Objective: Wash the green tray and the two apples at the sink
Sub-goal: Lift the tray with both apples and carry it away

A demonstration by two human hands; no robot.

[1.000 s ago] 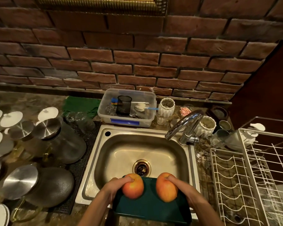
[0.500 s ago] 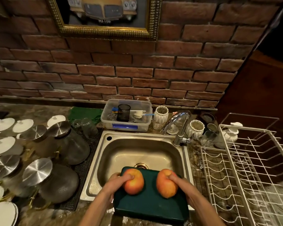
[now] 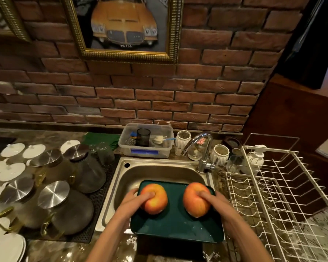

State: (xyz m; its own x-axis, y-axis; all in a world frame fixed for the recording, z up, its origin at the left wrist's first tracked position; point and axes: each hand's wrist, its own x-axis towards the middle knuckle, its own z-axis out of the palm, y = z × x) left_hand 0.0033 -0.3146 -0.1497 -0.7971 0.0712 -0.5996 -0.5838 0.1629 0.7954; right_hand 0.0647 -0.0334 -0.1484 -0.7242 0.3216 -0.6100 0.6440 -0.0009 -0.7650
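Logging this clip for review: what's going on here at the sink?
A person holds a green tray over the sink, with two apples on it. The left hand steadies the left apple and the right hand the right apple. No water runs from the faucet.

Kitchen, probably domestic though possibly a café's. Evidence: stainless sink (image 3: 159, 173) with faucet (image 3: 203, 148) at centre; white wire dish rack (image 3: 273, 186) at right; lidded glass jugs (image 3: 83, 167) and white lids at left; framed car picture (image 3: 124, 25) on the brick wall (image 3: 159, 103) above.
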